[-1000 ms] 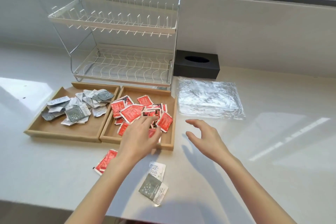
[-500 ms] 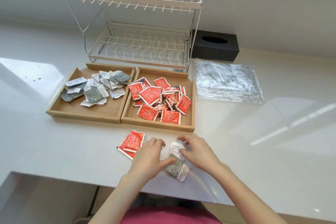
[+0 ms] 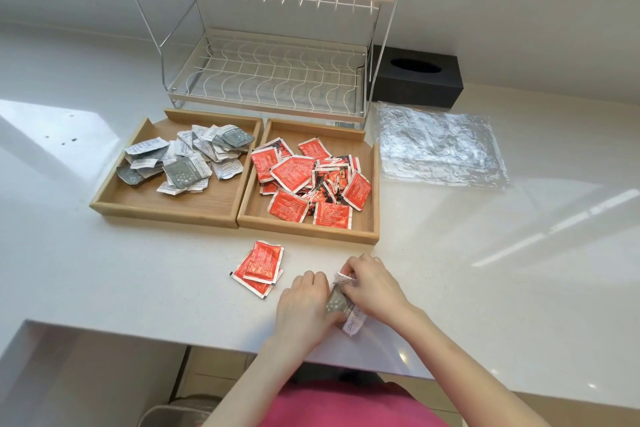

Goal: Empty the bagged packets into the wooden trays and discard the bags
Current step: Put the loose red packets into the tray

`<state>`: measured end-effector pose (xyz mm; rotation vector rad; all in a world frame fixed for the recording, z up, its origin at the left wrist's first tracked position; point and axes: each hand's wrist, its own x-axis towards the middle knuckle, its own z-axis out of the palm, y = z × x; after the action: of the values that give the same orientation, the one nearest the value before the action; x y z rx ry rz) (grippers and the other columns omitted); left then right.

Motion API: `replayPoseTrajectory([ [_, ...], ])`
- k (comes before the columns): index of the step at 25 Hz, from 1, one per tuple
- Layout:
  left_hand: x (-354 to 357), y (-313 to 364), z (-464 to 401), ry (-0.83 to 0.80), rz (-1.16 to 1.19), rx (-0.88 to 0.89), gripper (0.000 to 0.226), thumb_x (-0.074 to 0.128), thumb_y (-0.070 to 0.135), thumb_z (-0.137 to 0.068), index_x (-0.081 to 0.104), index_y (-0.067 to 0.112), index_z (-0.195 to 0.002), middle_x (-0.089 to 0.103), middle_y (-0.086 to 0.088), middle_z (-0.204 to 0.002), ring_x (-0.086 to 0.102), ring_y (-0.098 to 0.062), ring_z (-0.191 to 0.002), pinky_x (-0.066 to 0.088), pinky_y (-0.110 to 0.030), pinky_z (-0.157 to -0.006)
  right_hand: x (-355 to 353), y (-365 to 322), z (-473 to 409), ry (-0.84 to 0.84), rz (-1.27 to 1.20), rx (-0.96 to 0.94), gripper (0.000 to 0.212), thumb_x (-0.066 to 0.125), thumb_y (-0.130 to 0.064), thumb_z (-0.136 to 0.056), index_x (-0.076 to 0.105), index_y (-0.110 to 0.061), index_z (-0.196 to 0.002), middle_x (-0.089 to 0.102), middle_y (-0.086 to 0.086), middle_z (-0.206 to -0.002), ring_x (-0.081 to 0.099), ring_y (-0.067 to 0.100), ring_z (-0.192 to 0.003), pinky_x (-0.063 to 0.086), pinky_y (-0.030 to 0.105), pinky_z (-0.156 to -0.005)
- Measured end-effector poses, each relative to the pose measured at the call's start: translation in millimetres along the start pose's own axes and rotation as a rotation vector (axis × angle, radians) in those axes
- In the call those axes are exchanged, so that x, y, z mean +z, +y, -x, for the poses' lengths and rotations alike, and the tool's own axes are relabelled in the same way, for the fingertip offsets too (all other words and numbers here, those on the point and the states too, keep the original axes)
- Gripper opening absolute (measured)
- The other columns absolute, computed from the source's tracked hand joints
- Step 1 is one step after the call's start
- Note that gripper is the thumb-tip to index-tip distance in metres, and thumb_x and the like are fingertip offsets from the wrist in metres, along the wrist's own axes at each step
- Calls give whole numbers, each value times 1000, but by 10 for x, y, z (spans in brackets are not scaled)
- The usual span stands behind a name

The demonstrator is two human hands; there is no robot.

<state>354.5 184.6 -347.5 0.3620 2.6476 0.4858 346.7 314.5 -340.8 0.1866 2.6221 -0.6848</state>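
Observation:
Two wooden trays stand side by side on the white counter. The left tray (image 3: 145,199) holds several grey and white packets (image 3: 183,158). The right tray (image 3: 304,232) holds several red packets (image 3: 311,177). Two red packets (image 3: 260,267) lie stacked on the counter in front of the right tray. My left hand (image 3: 304,305) and my right hand (image 3: 372,288) meet near the counter's front edge and together pinch two grey and white packets (image 3: 341,305) between their fingers. Empty clear bags (image 3: 440,149) lie flat to the right of the trays.
A white wire dish rack (image 3: 263,45) stands right behind the trays. A black tissue box (image 3: 415,80) sits at the back right, behind the clear bags. The counter's front edge runs just below my hands.
My hands left the right tray and came down to the grey packets near the front edge. They have closed in and gathered the packets together. The camera tilted down.

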Motion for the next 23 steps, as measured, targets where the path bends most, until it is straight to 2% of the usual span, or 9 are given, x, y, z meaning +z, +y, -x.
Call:
replayPoseTrajectory([
  [6, -70, -116, -48, -14, 234, -24, 29, 62, 30, -73, 36, 21, -80, 57, -3, -88, 53, -22, -87, 29, -28, -60, -58, -31, 70, 42, -277, 48, 7, 61, -17, -77, 56, -22, -79, 61, -1, -85, 54, 17, -80, 38, 25, -66],
  [9, -180, -245, -98, -37, 471, -45, 26, 66, 22, -73, 41, 21, -80, 56, 2, -75, 50, -14, -67, 30, -21, -52, -125, -92, 86, 21, -499, 58, 6, 63, -18, -78, 60, -23, -80, 62, -5, -78, 54, 10, -70, 39, 16, -58],
  [11, -284, -331, -106, -14, 609, -59, 22, 67, 18, -74, 47, 22, -82, 59, 5, -78, 52, -7, -65, 37, -11, -53, -178, -147, 93, 17, -617, 37, 5, 60, -18, -83, 62, -20, -87, 64, -3, -80, 54, 9, -67, 41, 14, -54],
  [12, -338, -381, -107, 6, 671, -65, 20, 67, 16, -75, 50, 21, -85, 64, 2, -84, 56, -9, -70, 41, -10, -58, -207, -187, 83, 23, -651, 23, 7, 57, -17, -85, 62, -19, -89, 65, -3, -80, 55, 8, -66, 42, 14, -52],
  [13, -400, -431, -110, 30, 732, -72, 19, 67, 15, -76, 53, 20, -87, 67, -2, -90, 61, -15, -77, 47, -20, -68, -235, -235, 63, 34, -676, 10, 8, 55, -15, -86, 61, -18, -91, 65, -4, -80, 55, 7, -66, 42, 15, -52],
  [15, -551, -527, -122, 92, 838, -74, 16, 66, 15, -77, 57, 19, -89, 70, -8, -94, 65, -26, -84, 51, -39, -77, -280, -347, -1, 63, -724, -14, 10, 53, -13, -87, 60, -18, -91, 64, -6, -79, 55, 6, -66, 44, 16, -54],
  [17, -714, -651, -159, 163, 887, -67, 14, 63, 15, -80, 58, 23, -90, 71, -8, -94, 66, -28, -85, 51, -44, -80, -312, -489, -85, 100, -766, -33, 8, 52, -11, -88, 59, -15, -90, 61, -5, -76, 54, 6, -65, 48, 17, -57],
  [20, -953, -887, -238, 242, 932, -82, 16, 55, 10, -86, 58, 24, -93, 68, -6, -94, 63, -23, -83, 51, -41, -80, -318, -723, -240, 140, -814, -51, 9, 52, -10, -89, 58, -17, -88, 61, -5, -75, 56, 6, -65, 50, 22, -63],
  [23, -1172, -1196, -343, 341, 849, -105, 10, 52, 13, -88, 59, 18, -94, 63, 0, -85, 56, -15, -74, 45, -25, -71, -308, -979, -459, 158, -770, -71, 10, 53, -11, -87, 57, -19, -85, 61, -6, -75, 57, 11, -70, 48, 33, -73],
])
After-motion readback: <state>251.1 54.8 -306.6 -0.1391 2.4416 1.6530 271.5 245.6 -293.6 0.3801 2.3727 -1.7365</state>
